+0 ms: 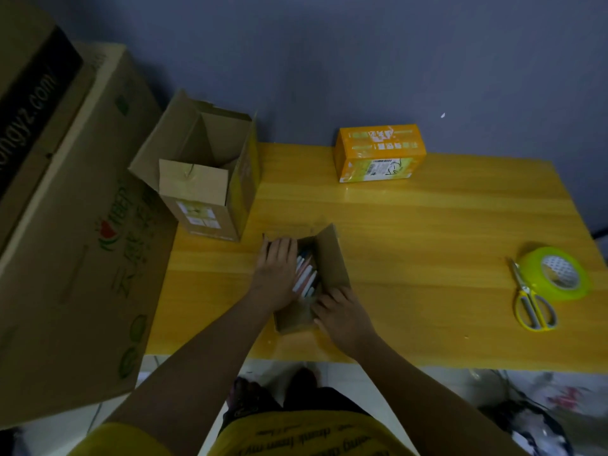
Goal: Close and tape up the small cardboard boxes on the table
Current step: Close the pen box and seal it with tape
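Note:
A small open cardboard box [332,258] lies near the front of the yellow wooden table [427,225], with pens and markers [306,274] inside. My left hand [276,271] lies flat on its left flap, fingers together. My right hand [342,314] presses on the box's near end. The right flap stands up. A second open box [204,179] stands at the table's back left. A closed, taped orange box [378,153] sits at the back. The roll of tape [556,274] and yellow-handled scissors [529,301] lie at the right.
Big cardboard cartons [65,225] stand stacked on the left, against the table's edge. A blue-grey wall runs behind the table. Below the front edge are my legs and a light floor with clutter at the right.

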### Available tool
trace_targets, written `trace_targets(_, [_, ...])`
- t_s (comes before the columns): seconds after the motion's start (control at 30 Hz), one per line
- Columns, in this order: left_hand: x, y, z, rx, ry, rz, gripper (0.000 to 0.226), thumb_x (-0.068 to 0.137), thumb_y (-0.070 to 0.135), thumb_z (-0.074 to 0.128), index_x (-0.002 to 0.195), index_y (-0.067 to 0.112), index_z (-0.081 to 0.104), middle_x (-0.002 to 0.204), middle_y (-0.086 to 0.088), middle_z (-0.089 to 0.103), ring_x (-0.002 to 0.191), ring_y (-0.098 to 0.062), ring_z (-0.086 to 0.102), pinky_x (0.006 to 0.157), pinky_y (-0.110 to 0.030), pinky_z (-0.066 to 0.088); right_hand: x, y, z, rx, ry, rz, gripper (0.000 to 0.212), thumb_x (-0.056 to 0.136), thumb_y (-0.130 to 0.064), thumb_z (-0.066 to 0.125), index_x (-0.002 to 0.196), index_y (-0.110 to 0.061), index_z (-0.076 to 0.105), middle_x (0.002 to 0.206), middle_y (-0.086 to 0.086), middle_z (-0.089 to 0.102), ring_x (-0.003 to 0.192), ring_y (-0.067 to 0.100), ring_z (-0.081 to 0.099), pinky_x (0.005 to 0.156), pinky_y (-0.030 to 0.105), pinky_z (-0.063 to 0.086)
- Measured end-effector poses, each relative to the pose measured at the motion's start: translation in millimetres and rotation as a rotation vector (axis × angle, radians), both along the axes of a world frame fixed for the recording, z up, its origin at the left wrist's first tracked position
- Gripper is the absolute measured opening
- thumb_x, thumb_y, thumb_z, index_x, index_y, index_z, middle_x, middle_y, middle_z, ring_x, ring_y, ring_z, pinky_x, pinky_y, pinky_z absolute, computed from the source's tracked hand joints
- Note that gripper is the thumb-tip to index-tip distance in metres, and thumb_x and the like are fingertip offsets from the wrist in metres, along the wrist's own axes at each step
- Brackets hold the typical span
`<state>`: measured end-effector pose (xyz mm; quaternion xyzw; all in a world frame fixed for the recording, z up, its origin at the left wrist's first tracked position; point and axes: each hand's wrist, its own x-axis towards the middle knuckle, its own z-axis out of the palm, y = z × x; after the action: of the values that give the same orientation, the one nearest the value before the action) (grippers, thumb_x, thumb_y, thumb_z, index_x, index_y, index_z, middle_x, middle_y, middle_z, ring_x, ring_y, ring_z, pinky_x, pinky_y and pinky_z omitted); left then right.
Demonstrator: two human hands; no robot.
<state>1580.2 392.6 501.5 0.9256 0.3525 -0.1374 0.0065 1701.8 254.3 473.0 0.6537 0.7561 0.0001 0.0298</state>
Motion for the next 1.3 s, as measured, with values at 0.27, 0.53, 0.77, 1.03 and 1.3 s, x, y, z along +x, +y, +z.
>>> trace_targets(0.27, [7.4,-14.5,-2.5,-0.057,0.291,-0.057,0.11,0.079,0.076,0.047,0.153,0.014,-0.005,0.159,-0.016,0.004,0.145,-0.035,0.013,0.11,-0.064,-0.012,2.1,-1.1,1.6,0.041,0.051,-0.091,0.035,0.059,-0.048,0.086,0.083,-0.026,0.074,0.092,-0.002,0.069,0.093,0.02,0.065,0.09,0.034,0.051])
trace_targets(0.53, [8.9,-13.5,-7.5,0.0,0.389,-0.054,0.11,0.077,0.082,0.041,0.153,0.016,-0.005,0.16,-0.015,-0.003,0.146,-0.035,0.012,0.11,-0.065,-0.014,0.3,-4.7,16.6,0.123,0.885,-0.599,0.071,0.094,-0.042,0.053,0.153,-0.023,0.018,0.149,-0.005,0.038,0.135,0.007,0.037,0.103,0.021,0.033])
trace_targets(0.77, [-2.7,-6.8,-5.2,-0.088,0.181,-0.052,0.09,0.09,0.061,0.045,0.151,0.003,0.012,0.158,-0.018,0.015,0.143,-0.03,0.023,0.109,-0.062,-0.019,-8.1,4.3,-13.8,-0.085,0.645,-0.27,0.046,0.105,-0.026,0.033,0.15,-0.017,0.03,0.157,-0.003,0.025,0.147,0.014,0.016,0.114,0.016,0.01])
trace_targets(1.03, [-28.7,-25.8,-9.0,-0.459,-0.722,0.665,0.068,0.102,0.039,0.031,0.153,0.012,-0.005,0.161,-0.008,-0.011,0.149,-0.024,-0.004,0.12,-0.039,0.005,-4.0,7.5,-26.0,-0.213,0.544,-0.228,0.053,0.101,-0.02,0.038,0.152,-0.018,0.026,0.159,-0.007,0.019,0.146,0.02,0.01,0.11,0.037,0.035])
trace_targets(1.3, [-11.2,-21.2,-30.8,-0.517,-0.353,0.367,0.056,0.105,0.038,0.017,0.154,0.018,-0.002,0.162,-0.001,-0.008,0.148,-0.022,-0.01,0.118,-0.039,0.011,-2.1,8.3,-21.8,-0.154,0.701,-0.373,0.053,0.09,-0.019,0.061,0.14,-0.017,0.045,0.152,-0.006,0.033,0.141,0.015,0.023,0.105,0.029,0.037])
